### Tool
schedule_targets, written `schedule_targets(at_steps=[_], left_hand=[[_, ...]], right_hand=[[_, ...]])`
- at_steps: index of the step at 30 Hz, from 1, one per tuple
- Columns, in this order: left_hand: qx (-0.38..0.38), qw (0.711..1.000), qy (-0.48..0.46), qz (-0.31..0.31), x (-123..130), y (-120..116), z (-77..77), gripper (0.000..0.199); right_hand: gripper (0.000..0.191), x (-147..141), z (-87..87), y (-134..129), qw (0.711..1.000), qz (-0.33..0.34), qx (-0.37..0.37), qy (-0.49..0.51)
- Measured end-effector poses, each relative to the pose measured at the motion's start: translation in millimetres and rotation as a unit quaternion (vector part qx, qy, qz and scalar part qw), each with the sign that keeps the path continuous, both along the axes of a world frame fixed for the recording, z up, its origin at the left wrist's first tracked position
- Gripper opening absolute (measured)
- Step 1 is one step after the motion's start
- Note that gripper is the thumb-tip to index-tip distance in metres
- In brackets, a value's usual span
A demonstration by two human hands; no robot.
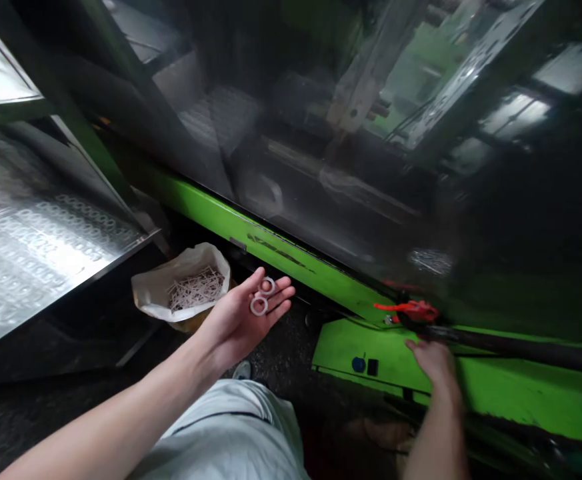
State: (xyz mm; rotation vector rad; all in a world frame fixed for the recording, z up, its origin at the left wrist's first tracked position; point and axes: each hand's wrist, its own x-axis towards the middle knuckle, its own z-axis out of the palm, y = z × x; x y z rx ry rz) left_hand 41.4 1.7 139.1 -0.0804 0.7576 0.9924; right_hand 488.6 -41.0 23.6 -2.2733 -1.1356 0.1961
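Observation:
Two small white rings (259, 306) lie on the fingers of my left hand (245, 317), which is palm up with its fingers stretched out. My right hand (435, 360) is over the green machine ledge (341, 340), just below a red object (415, 310) and the end of a dark bar (521, 347). Its thumb points left, while its other fingers are hidden or blurred, so what it holds, if anything, does not show.
An open white sack (145, 293) with many thin pale sticks stands left of my left hand. Further left is a metal tray (95, 257) with rows of clear rings. A dark glossy machine panel (295, 167) rises ahead. A blue round piece (358, 365) and a black square (372, 367) are on the ledge.

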Motion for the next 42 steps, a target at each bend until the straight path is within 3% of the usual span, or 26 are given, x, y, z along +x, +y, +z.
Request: schedule_targets(at_steps=[2,4,6,8,11,14,17,20,23,25,30,36,42], left_hand=[[-0.001,1.000,-0.018,0.010,-1.2,-2.2,-1.0,0.040],[-0.005,0.999,-0.033,0.003,-0.1,-5.3,-1.8,0.041],[-0.013,0.999,-0.041,-0.012,2.5,-8.9,-2.6,0.042],[-0.015,0.998,-0.044,-0.030,5.7,-12.5,-3.3,0.043],[-0.022,0.997,-0.054,-0.046,9.3,-17.6,-3.8,0.043],[-0.026,0.996,-0.065,-0.049,9.4,-22.5,-2.8,0.041],[-0.018,0.997,-0.066,-0.032,6.4,-25.9,-0.3,0.042],[-0.011,0.998,-0.061,-0.006,2.1,-26.8,1.2,0.043],[-0.016,0.999,-0.045,0.008,-1.8,-26.5,-0.5,0.040],[-0.029,0.999,-0.031,0.009,-3.1,-26.5,-2.3,0.039],[-0.055,0.998,-0.026,-0.004,0.1,-25.4,-4.6,0.039],[-0.050,0.996,-0.064,-0.041,9.5,-25.4,-10.5,0.039],[-0.065,0.992,-0.077,-0.070,15.1,-24.3,-14.4,0.037]], right_hand=[[0.020,-36.9,-7.5,-30.5,0.997,-0.055,-0.009,0.044],[0.028,-98.4,-1.1,-56.0,0.991,-0.010,0.050,0.121],[0.028,-171.7,24.5,-67.4,0.975,0.124,0.093,0.157],[0.012,-237.4,61.9,-61.6,0.944,0.279,0.149,0.096],[0.019,-292.6,108.1,-34.3,0.862,0.464,0.201,-0.030],[0.020,-301.6,120.3,-11.4,0.815,0.551,0.144,-0.105],[0.021,-298.5,113.4,-4.3,0.801,0.579,0.123,-0.087],[0.019,-304.3,106.7,-8.8,0.811,0.563,0.127,0.093],[0.020,-317.1,102.7,-16.5,0.815,0.480,0.048,0.321],[0.024,-325.1,100.2,-19.6,0.821,0.433,0.004,0.373],[0.022,-332.8,98.5,-19.7,0.869,0.375,0.007,0.322],[0.022,-323.5,100.3,-25.3,0.886,0.332,0.043,0.320],[0.022,-323.7,96.4,-33.4,0.919,0.314,0.037,0.235]])
